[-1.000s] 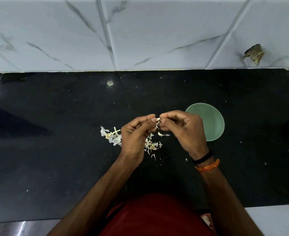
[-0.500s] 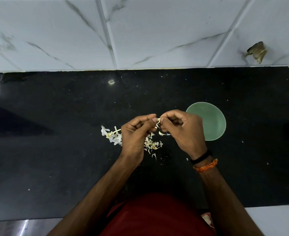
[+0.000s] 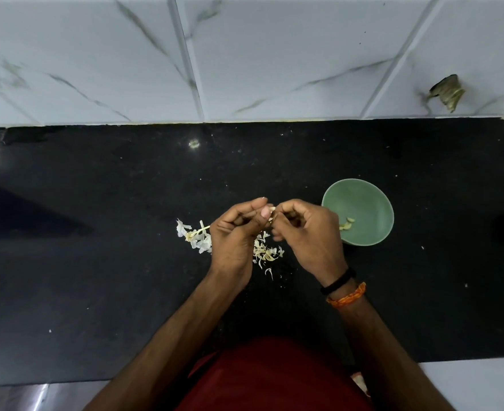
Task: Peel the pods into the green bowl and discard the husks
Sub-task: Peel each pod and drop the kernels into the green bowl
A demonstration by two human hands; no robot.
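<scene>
Right now both hands meet above the black worktop (image 3: 96, 262): the left hand (image 3: 234, 235) and right hand (image 3: 307, 232) have fingers pinched together on 1 small pod (image 3: 271, 213), mid-peel. Husks (image 3: 267, 253) lie below; the green bowl (image 3: 363, 203) sits just right, holding a few peeled pieces (image 3: 347, 224). Next, probably, the kernel must be carried right to the bowl.

One green bowl (image 3: 366, 203); two peeled pieces (image 3: 347, 223) inside it; two husk piles (image 3: 267, 253); two wristbands (image 3: 338, 281); two hands.
</scene>
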